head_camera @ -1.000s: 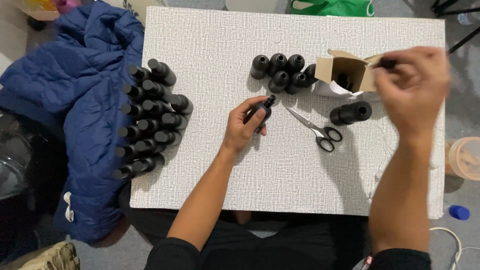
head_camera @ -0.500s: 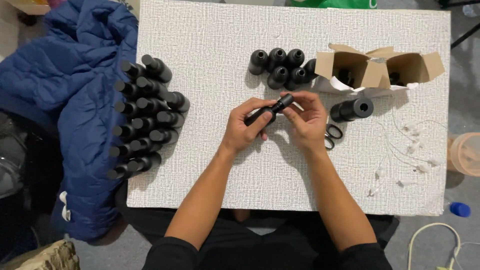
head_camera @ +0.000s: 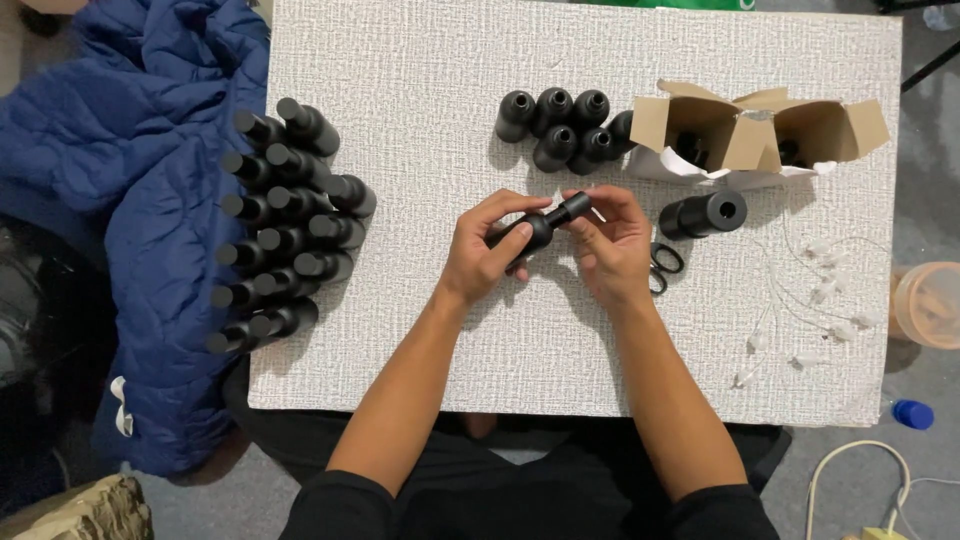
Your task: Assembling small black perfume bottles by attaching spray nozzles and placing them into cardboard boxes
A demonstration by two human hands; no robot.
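While both hands meet over the middle of the white table [head_camera: 420,130], they share one small black bottle [head_camera: 538,227]. Left hand [head_camera: 487,256] is wrapped around the bottle's body, fingers closed on it to keep it steady. Right hand [head_camera: 612,240] pinches the narrow neck/cap end between thumb and fingertips, closed on it too, a grip that suits twisting or seating the top.

Finished-looking black bottles [head_camera: 285,225] lie in stacked rows at the table's left edge, necks pointing left, partly over a blue jacket [head_camera: 130,180]. A loose cluster of upright bottles [head_camera: 562,122] sits near the far edge, just beside two open cardboard boxes [head_camera: 755,130]. One black cylinder [head_camera: 703,214] lies on its side below the boxes. Scissors [head_camera: 662,266] are mostly hidden behind the right hand. Small white plastic bits with thin tubes [head_camera: 815,300] are scattered toward the right edge, within the right hand's reach.
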